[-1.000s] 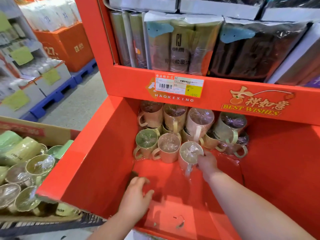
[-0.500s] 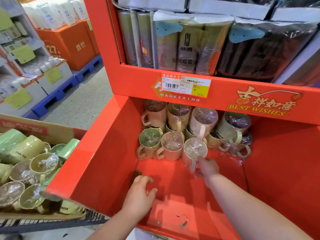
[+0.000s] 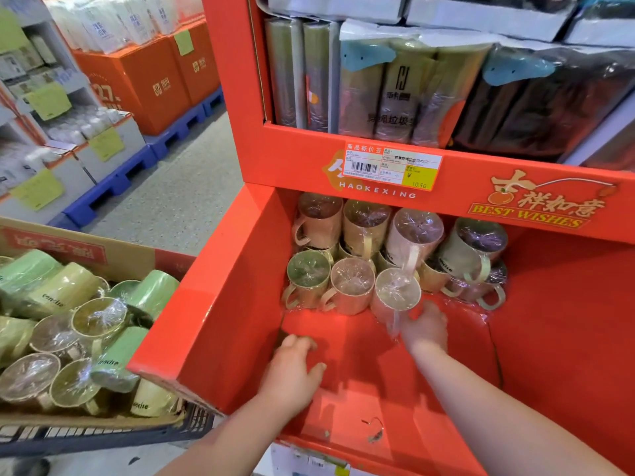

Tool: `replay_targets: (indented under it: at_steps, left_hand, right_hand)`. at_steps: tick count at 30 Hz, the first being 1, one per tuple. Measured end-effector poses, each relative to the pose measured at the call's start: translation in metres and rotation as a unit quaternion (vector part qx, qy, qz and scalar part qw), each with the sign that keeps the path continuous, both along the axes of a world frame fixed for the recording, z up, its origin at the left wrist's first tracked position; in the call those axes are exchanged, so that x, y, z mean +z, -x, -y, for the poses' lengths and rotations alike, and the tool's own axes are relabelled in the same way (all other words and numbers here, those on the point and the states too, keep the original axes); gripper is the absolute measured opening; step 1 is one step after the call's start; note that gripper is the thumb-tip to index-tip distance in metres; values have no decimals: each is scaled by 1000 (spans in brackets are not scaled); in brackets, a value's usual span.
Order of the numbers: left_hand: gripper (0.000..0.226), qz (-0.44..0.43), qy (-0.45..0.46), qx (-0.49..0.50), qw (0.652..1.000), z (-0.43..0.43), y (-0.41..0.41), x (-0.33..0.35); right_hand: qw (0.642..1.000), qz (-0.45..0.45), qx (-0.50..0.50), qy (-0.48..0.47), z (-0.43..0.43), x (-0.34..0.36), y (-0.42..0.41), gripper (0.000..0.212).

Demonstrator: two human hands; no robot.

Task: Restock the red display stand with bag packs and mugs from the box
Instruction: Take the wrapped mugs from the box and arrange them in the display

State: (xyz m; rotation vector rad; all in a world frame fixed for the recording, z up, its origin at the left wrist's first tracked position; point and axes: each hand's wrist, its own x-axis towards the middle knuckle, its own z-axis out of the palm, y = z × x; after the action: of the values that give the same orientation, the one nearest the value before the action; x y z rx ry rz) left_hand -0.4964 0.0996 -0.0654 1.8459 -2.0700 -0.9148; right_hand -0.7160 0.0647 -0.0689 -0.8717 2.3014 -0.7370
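The red display stand [image 3: 220, 324] has an open lower bin and a shelf above. Several plastic-wrapped mugs [image 3: 347, 286] are stacked at the back of the bin. My right hand [image 3: 424, 329] reaches in and grips the front-row wrapped mug [image 3: 397, 293] at its lower side, beside its handle. My left hand [image 3: 293, 369] rests palm down on the bin's red floor, holding nothing. Bag packs [image 3: 398, 91] stand in a row on the upper shelf. The cardboard box [image 3: 130, 262] at left holds several green and yellow wrapped mugs [image 3: 99, 317].
The box sits on a black cart basket [image 3: 103, 434] against the stand's left wall. A price label [image 3: 391, 168] is stuck on the shelf front. Orange cartons on blue pallets [image 3: 113, 187] line the aisle at left. Small debris [image 3: 374, 432] lies on the bin floor.
The view has drifted slightly, so the stand sits a little further right. Both hands stay where they were, the right still at the front mug.
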Motion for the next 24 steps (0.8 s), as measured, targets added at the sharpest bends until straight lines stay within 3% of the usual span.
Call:
replay_targets:
  at_steps: [5,10,19,24]
  left_hand:
    - [42,128,2,-91,988,0,1,7]
    - [45,182,13,-141,973,-5,-3,7]
    - [40,176,21,-134,975,-7,-17,3]
    - [41,167,15,-136,976,-5,-16,4]
  right_hand:
    - [959,-141,245,-31,3,18,-22,28]
    - [886,-234,397,-54,31,20,-39,41]
    - [813,-357,451,-88,55,20,-48,36]
    - [792,-383,467,-86,51,21,-40,35]
